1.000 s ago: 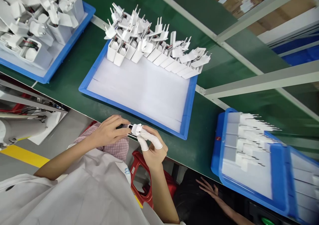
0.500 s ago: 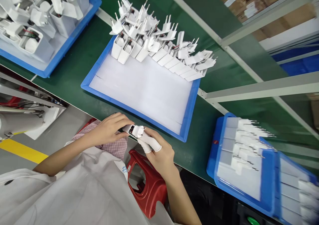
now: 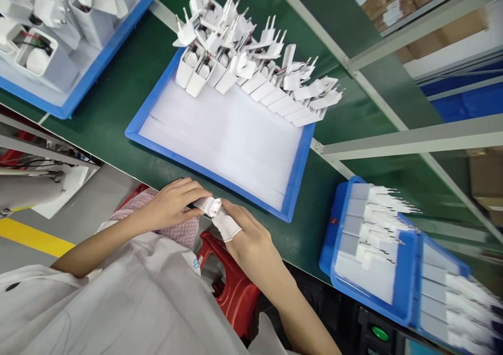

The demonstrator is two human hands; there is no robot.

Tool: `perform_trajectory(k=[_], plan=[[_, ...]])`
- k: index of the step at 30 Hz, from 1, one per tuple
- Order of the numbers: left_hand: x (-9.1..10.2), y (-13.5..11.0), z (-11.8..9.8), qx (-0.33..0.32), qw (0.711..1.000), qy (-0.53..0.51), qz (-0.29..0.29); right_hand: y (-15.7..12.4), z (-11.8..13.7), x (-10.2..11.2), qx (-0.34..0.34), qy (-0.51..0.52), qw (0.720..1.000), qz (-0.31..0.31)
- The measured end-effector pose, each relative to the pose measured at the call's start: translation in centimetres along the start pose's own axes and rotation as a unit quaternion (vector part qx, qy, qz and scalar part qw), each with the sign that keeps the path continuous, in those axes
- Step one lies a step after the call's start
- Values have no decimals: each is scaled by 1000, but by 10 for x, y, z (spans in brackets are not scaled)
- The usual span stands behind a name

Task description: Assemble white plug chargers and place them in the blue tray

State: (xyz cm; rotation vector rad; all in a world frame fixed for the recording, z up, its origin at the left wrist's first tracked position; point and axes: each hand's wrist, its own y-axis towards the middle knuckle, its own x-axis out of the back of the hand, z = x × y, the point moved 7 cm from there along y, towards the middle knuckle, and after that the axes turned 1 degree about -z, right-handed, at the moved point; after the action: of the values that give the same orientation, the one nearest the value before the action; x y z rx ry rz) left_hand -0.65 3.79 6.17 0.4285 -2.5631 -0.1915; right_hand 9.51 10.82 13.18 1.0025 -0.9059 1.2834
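A small white charger piece (image 3: 209,206) is being held between both hands just off the near edge of the green surface (image 3: 118,103), above a red stool (image 3: 231,297). One end is being gripped by the left hand (image 3: 173,206), its fingers curled down over the piece. The other end is being pinched by the right hand (image 3: 247,242), whose thumb and forefinger are being covered by white finger cots (image 3: 230,229). Just beyond the hands, a blue tray (image 3: 301,172) with a white liner is being carried by the surface, and a crowded row of white chargers (image 3: 251,77) with 2-pin plugs is being kept along its far side. A second blue tray (image 3: 108,51) is lying at the far left, a third (image 3: 330,240) at the right.
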Motion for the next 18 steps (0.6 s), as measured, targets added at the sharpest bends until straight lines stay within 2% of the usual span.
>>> perform_trajectory(k=[4,9,12,14,18], plan=[[-1,1,1,17,1000,1,-8,2,-3,-3,-14,14,1000,-4],[0,4,5,83,994,-76,14,-1,-11,-8,-15,72,994,-78],[-5,5,14,145,970,-183,68,-8,-18,-16,-55,103,986,-118],[-7,8,23,190,950,-239,66,-13,-22,-21,-80,110,979,-150],[-17,11,39,273,929,-240,64,-15,-32,-33,-121,182,958,-186]])
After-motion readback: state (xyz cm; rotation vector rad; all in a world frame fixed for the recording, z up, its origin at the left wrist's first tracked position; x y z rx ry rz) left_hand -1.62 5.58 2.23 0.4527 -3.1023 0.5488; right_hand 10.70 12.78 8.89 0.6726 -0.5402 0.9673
